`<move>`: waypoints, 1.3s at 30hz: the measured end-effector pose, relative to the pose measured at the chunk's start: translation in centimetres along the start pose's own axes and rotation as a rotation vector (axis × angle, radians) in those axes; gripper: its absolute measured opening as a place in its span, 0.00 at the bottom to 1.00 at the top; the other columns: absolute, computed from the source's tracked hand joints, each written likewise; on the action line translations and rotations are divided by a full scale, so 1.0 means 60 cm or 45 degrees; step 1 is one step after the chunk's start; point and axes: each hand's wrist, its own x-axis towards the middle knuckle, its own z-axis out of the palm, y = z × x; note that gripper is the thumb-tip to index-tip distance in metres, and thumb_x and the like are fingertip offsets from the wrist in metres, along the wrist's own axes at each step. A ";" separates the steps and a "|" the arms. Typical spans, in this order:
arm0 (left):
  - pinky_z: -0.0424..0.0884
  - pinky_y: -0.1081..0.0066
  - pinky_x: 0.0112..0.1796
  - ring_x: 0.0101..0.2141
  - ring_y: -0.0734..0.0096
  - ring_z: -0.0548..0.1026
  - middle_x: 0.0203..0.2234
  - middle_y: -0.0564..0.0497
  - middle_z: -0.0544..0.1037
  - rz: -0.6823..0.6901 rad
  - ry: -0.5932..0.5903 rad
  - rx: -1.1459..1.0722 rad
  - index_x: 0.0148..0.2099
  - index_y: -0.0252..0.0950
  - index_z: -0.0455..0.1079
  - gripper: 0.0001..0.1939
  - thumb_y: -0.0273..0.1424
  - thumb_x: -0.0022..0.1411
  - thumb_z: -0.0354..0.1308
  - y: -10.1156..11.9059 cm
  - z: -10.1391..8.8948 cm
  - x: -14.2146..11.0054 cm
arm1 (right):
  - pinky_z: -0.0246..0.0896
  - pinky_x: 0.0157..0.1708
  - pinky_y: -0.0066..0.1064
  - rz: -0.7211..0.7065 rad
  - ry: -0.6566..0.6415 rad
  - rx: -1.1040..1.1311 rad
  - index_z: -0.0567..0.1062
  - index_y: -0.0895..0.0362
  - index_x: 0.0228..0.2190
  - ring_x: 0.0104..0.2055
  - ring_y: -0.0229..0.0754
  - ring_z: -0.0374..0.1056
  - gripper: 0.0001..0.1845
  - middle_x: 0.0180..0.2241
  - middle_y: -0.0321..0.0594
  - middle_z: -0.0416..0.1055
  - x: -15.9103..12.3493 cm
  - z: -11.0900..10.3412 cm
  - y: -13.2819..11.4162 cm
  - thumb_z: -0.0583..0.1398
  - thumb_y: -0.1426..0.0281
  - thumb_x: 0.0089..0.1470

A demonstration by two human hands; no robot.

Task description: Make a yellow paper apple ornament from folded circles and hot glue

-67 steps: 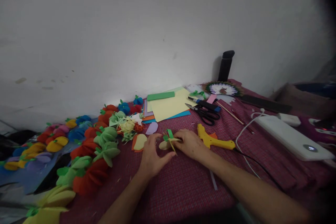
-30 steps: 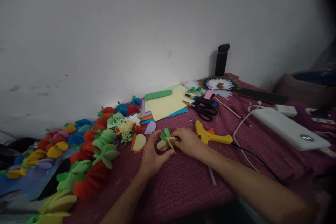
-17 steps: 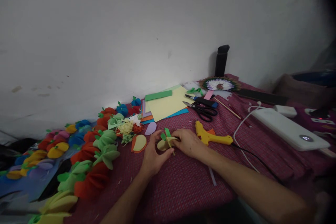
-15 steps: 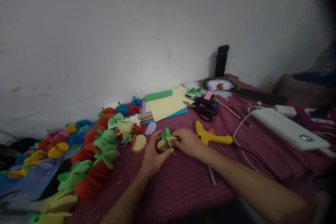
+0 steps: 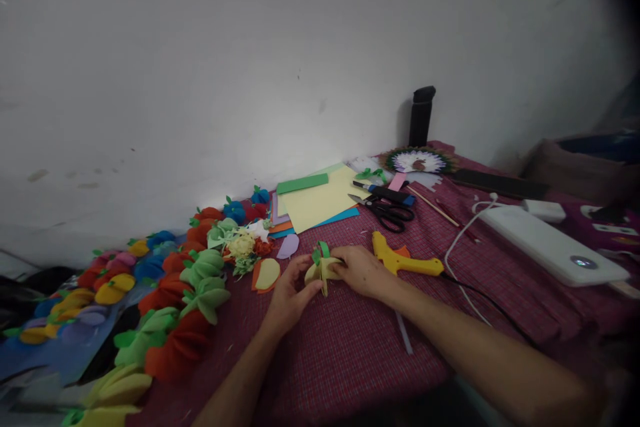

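Note:
A small pale yellow paper pumpkin point(image 5: 325, 273) with green strips on top is held just above the cloth. My left hand point(image 5: 293, 290) pinches its left side between thumb and fingers. My right hand point(image 5: 364, 270) grips its right side, the fingertips partly hidden behind the paper folds. Close by on the left lie a yellow and orange cut paper piece point(image 5: 269, 274) and a lilac piece point(image 5: 289, 246). Just right of my right hand rests a yellow glue gun point(image 5: 410, 263). A glue stick point(image 5: 404, 333) lies below my right wrist.
Finished colourful paper pumpkins point(image 5: 167, 293) crowd the left side. Behind my hands lie coloured sheets point(image 5: 315, 203), black scissors point(image 5: 387, 213) and a cutter point(image 5: 385, 192). A white power bank point(image 5: 550, 247) with a cable sits at the right. A wall point(image 5: 250, 67) stands behind.
The yellow paper pumpkin has turned in my fingers, showing more of its folds, and its green strip now curls over. My hands have shifted slightly; the objects around them stay put.

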 end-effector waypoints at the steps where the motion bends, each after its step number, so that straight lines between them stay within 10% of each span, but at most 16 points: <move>1: 0.66 0.63 0.44 0.42 0.65 0.71 0.41 0.47 0.72 0.001 -0.010 -0.009 0.50 0.37 0.58 0.21 0.32 0.53 0.57 -0.001 -0.001 0.001 | 0.46 0.26 0.25 -0.004 0.002 0.005 0.73 0.57 0.26 0.28 0.36 0.63 0.08 0.25 0.36 0.71 0.000 0.001 0.001 0.53 0.72 0.50; 18: 0.60 0.62 0.50 0.49 0.63 0.65 0.48 0.47 0.66 0.140 0.036 0.357 0.55 0.39 0.54 0.33 0.31 0.47 0.62 0.016 0.005 -0.004 | 0.45 0.24 0.25 -0.034 -0.002 0.023 0.72 0.57 0.25 0.26 0.35 0.62 0.08 0.24 0.36 0.70 0.000 0.003 0.001 0.53 0.73 0.49; 39: 0.65 0.68 0.40 0.37 0.70 0.71 0.36 0.49 0.72 -0.040 -0.046 0.054 0.56 0.37 0.52 0.26 0.31 0.56 0.54 0.003 -0.004 -0.003 | 0.48 0.27 0.26 -0.005 0.046 0.122 0.68 0.57 0.31 0.30 0.38 0.65 0.06 0.29 0.38 0.71 -0.002 0.001 0.003 0.53 0.72 0.49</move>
